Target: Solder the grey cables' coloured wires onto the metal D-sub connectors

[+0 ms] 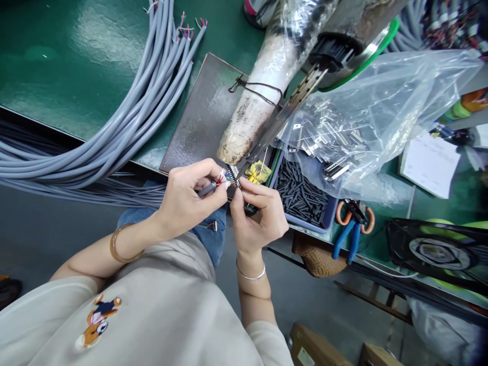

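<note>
My left hand point(194, 195) pinches the stripped end of a grey cable point(207, 190), whose thin coloured wires fan out past the fingertips. At those wires sits a small metal multi-pin connector point(232, 174), and my right hand point(259, 213) has thumb and forefinger closed on its near side. Just above the connector ends a soldering fixture, a white wrapped tube point(251, 101) with a dirty tip, beside a slim metal arm point(284, 109). My fingers partly hide where wires and pins meet, so I cannot tell which are joined.
Many grey cables point(152, 96) lie bundled at left beside a brown plate point(206, 101). At right stand a blue tray of black sleeves point(301, 195), a plastic bag of connectors point(381, 112), pliers point(353, 236), orange-handled cutters point(366, 219), a paper pad point(430, 162) and a black fan point(438, 251).
</note>
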### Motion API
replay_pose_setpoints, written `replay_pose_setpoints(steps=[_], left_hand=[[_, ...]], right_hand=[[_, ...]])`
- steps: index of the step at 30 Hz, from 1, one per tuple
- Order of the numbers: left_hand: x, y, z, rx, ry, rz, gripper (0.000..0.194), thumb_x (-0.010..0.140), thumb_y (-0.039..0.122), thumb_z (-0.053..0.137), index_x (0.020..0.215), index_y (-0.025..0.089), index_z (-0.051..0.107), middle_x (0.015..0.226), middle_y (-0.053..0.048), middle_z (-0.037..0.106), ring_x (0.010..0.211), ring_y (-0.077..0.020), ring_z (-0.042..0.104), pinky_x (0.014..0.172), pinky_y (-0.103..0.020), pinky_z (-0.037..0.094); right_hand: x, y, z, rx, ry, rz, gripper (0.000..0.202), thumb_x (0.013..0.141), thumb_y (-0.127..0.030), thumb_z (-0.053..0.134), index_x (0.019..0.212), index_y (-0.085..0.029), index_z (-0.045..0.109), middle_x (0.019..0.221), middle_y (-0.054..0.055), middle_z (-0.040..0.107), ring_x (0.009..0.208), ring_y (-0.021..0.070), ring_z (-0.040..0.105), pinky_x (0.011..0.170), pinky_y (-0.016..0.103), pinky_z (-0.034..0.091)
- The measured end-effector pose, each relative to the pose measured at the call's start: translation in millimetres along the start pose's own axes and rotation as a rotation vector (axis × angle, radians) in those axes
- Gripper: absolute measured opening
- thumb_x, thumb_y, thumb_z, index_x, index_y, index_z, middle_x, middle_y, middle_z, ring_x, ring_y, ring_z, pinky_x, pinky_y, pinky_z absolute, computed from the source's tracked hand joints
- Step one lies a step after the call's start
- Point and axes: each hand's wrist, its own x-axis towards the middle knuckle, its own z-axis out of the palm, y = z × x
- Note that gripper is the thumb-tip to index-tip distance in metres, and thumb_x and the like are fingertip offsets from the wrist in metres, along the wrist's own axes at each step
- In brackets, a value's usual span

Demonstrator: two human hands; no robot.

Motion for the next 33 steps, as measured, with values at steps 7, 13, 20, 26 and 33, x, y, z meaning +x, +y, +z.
replay_pose_setpoints(steps=[7, 13, 20, 26, 33], left_hand=[[2.9, 3.8, 1.4, 0.023, 0.000, -0.039, 0.012, 0.084, 0.014, 0.066, 0.076, 0.018, 0.057, 0.059, 0.006, 0.055, 0.045, -0.0040, 0.045, 0.046, -0.019, 0.034], [3.3, 6.3, -0.6, 0.033, 0.027, -0.039, 0.010, 0.082, 0.016, 0.068, 0.077, 0.018, 0.059, 0.066, 0.003, 0.061, 0.050, -0.0056, 0.048, 0.047, -0.019, 0.037], [5.7, 6.9, -5.2, -0.083, -0.066, -0.234, 0.018, 0.075, 0.015, 0.074, 0.071, 0.018, 0.056, 0.066, 0.002, 0.062, 0.049, -0.0056, 0.048, 0.044, -0.018, 0.035], [7.6, 8.5, -10.6, -0.400, -0.222, -0.477, 0.022, 0.073, 0.016, 0.077, 0.071, 0.018, 0.056, 0.051, 0.007, 0.051, 0.039, -0.0036, 0.040, 0.037, -0.016, 0.030], [6.1, 13.3, -21.5, -0.643, -0.480, -0.628, 0.023, 0.074, 0.020, 0.082, 0.083, 0.015, 0.061, 0.066, 0.004, 0.064, 0.038, -0.0015, 0.046, 0.036, -0.013, 0.038]], right_hand=[[6.1, 1.0, 1.5, -0.018, 0.005, -0.005, 0.015, 0.087, -0.013, 0.077, 0.092, -0.024, 0.068, 0.101, 0.002, 0.080, 0.087, 0.0165, 0.077, 0.078, 0.033, 0.066], [8.3, -2.9, -0.8, -0.060, 0.016, -0.046, 0.020, 0.084, -0.011, 0.079, 0.096, -0.024, 0.070, 0.103, 0.002, 0.080, 0.088, 0.0162, 0.078, 0.079, 0.030, 0.067], [-3.8, 2.6, -4.2, -0.143, -0.060, -0.195, 0.015, 0.088, -0.015, 0.075, 0.094, -0.023, 0.064, 0.104, 0.003, 0.081, 0.089, 0.0155, 0.079, 0.080, 0.026, 0.067], [-13.3, 17.4, -16.5, 0.050, -0.030, -0.213, 0.009, 0.094, -0.020, 0.066, 0.096, -0.024, 0.059, 0.108, 0.006, 0.081, 0.089, 0.0172, 0.080, 0.069, 0.028, 0.068], [-18.2, 15.3, -16.3, 0.143, -0.089, -0.171, 0.013, 0.091, -0.014, 0.068, 0.093, -0.022, 0.058, 0.101, 0.007, 0.082, 0.083, 0.0159, 0.080, 0.064, 0.023, 0.062]])
